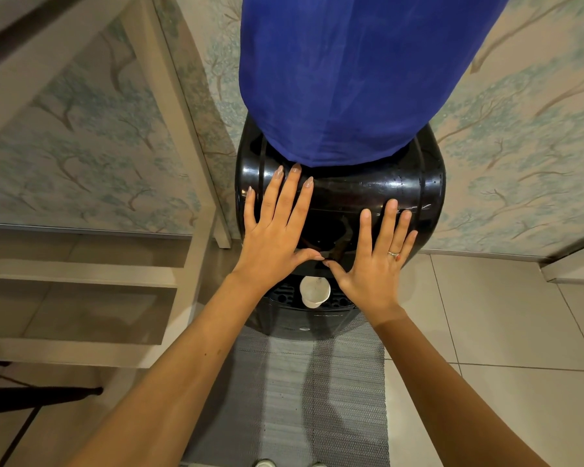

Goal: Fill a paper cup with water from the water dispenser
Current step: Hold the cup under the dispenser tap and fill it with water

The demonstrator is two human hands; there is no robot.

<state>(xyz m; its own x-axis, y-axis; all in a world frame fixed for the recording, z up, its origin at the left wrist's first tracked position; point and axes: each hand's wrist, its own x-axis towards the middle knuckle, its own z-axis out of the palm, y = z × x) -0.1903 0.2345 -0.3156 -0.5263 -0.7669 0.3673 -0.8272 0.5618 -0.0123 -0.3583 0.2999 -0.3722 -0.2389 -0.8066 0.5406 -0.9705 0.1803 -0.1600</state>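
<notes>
My left hand (273,235) and right hand (373,264) lie flat, fingers spread, on the black top of the water dispenser (344,193), thumb tips nearly touching, gripping nothing. The paper cup (314,291) stands upright on the drip tray (285,294) below, between my 2 wrists.
</notes>
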